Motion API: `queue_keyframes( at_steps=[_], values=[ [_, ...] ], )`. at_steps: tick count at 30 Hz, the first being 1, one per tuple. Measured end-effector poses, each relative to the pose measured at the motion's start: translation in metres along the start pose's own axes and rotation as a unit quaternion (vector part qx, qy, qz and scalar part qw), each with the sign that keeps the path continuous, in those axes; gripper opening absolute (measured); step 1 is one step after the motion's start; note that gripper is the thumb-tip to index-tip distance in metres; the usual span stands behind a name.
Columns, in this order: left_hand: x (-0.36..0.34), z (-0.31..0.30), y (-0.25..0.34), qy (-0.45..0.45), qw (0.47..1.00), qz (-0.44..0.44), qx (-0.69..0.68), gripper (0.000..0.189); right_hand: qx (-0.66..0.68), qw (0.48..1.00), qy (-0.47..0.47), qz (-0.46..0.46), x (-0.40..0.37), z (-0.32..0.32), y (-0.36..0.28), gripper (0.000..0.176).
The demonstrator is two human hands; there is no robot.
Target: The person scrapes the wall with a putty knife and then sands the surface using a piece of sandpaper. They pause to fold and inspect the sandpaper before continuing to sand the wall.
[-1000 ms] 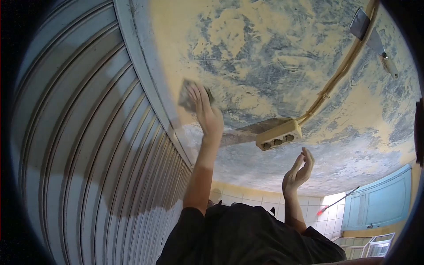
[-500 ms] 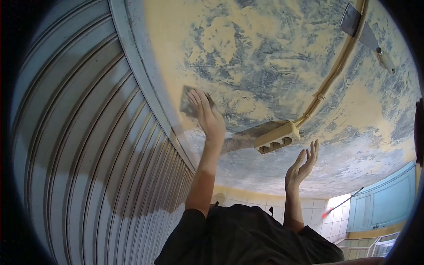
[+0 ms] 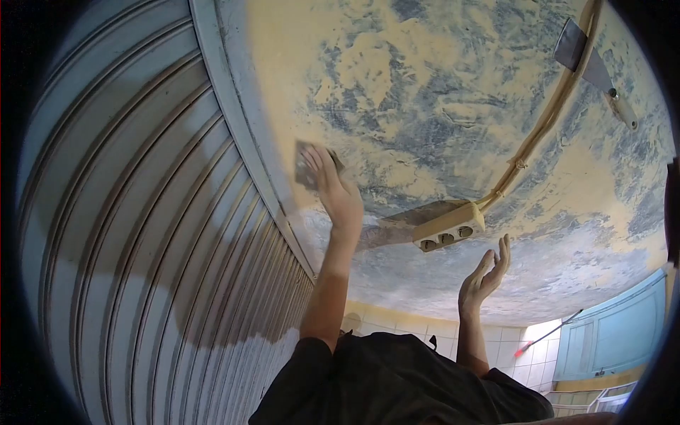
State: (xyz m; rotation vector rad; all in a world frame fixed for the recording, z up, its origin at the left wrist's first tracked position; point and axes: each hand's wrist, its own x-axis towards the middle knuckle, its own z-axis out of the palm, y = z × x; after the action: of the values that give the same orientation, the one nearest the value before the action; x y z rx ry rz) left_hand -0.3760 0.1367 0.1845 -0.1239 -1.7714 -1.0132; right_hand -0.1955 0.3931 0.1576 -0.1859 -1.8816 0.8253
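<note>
My left hand (image 3: 334, 185) presses a thin grey sheet (image 3: 306, 164) flat against the patchy yellow and grey wall (image 3: 425, 106). Its fingers lie over the sheet and are slightly blurred, and part of the sheet juts out to their left. My right hand (image 3: 484, 280) is raised with nothing in it, its thumb apart from the extended fingers, just below and to the right of a three-socket power strip (image 3: 449, 227). Whether that hand touches the wall, I cannot tell.
Ribbed grey metal shutters (image 3: 142, 212) cover the left side. Tan cables (image 3: 542, 127) run from the strip to the upper right, where a scraper (image 3: 598, 74) is tucked behind them. A blue cabinet (image 3: 613, 329) and a red-tipped stick (image 3: 549, 333) are at the lower right.
The view has shifted slightly, so the wall and strip appear lower and further right. My right hand has dropped a little and its fingers are closer together. My left hand remains on the sheet.
</note>
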Motion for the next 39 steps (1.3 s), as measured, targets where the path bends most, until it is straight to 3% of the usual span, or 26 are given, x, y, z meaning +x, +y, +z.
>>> queue_keyframes(
  at_steps=[3,6,9,12,18,22,24,25,27,28,29,30,31,33,34,36,38,39],
  values=[
    [0.076,-0.023,0.02,0.033,0.999,0.012,-0.011,0.068,-0.003,1.0,0.011,-0.011,0.01,-0.001,-0.007,0.036],
    [0.057,-0.009,0.006,0.022,0.999,0.036,0.022,0.069,0.016,1.0,0.013,-0.015,0.006,-0.002,-0.009,0.036],
    [-0.032,0.01,-0.012,-0.017,1.0,0.013,0.022,0.069,0.009,1.0,-0.009,-0.01,-0.011,-0.003,-0.004,0.035],
    [-0.045,-0.001,-0.008,-0.055,0.998,0.013,0.023,0.071,0.006,1.0,-0.028,0.003,-0.019,-0.001,-0.002,0.035],
    [0.071,-0.016,0.014,0.029,0.999,0.04,0.013,0.071,0.002,1.0,-0.009,-0.017,-0.003,-0.002,-0.014,0.035],
    [0.009,0.002,0.003,0.032,0.997,0.07,0.032,0.071,0.02,1.0,-0.014,-0.019,-0.016,0.0,-0.016,0.034],
    [-0.052,-0.003,-0.008,-0.103,0.993,0.042,0.044,0.073,0.048,0.998,-0.038,-0.013,-0.031,0.002,-0.017,0.033],
    [-0.066,-0.017,-0.002,-0.101,0.993,0.04,0.045,0.073,0.048,0.998,-0.041,-0.015,-0.038,0.002,-0.02,0.033],
    [-0.081,-0.044,0.016,-0.136,0.989,-0.06,0.004,0.043,0.058,0.994,-0.091,-0.028,-0.05,0.001,-0.032,0.032],
    [-0.078,-0.058,0.016,-0.14,0.988,-0.061,0.002,0.043,0.075,0.992,-0.092,-0.052,-0.052,0.001,-0.041,0.028],
    [-0.075,-0.078,0.012,-0.192,0.947,-0.248,-0.066,0.026,0.069,0.992,-0.093,-0.045,-0.055,-0.001,-0.046,0.028],
    [-0.073,-0.094,0.012,-0.236,0.865,-0.424,-0.128,0.024,0.085,0.985,-0.124,-0.081,-0.057,-0.002,-0.049,0.027],
    [-0.071,-0.102,0.018,-0.245,0.863,-0.422,-0.129,0.024,0.102,0.976,-0.152,-0.117,-0.057,0.0,-0.053,0.027],
    [-0.068,-0.118,0.031,-0.103,0.807,-0.456,-0.361,0.038,0.108,0.975,-0.157,-0.115,-0.054,0.005,-0.07,0.026],
    [-0.07,-0.124,0.033,-0.11,0.805,-0.456,-0.362,0.038,0.15,0.966,-0.193,-0.082,-0.054,0.009,-0.077,0.033],
    [-0.067,-0.133,0.042,-0.117,0.729,-0.521,-0.428,0.034,0.188,0.955,-0.226,-0.046,-0.052,0.016,-0.086,0.04],
    [-0.051,-0.143,0.082,-0.122,0.702,-0.552,-0.433,0.034,0.269,0.91,-0.314,0.027,-0.048,0.022,-0.093,0.07],
    [-0.045,-0.145,0.097,-0.122,0.677,-0.581,-0.436,0.034,0.265,0.912,-0.312,0.029,-0.049,0.026,-0.094,0.07]
  ],
)
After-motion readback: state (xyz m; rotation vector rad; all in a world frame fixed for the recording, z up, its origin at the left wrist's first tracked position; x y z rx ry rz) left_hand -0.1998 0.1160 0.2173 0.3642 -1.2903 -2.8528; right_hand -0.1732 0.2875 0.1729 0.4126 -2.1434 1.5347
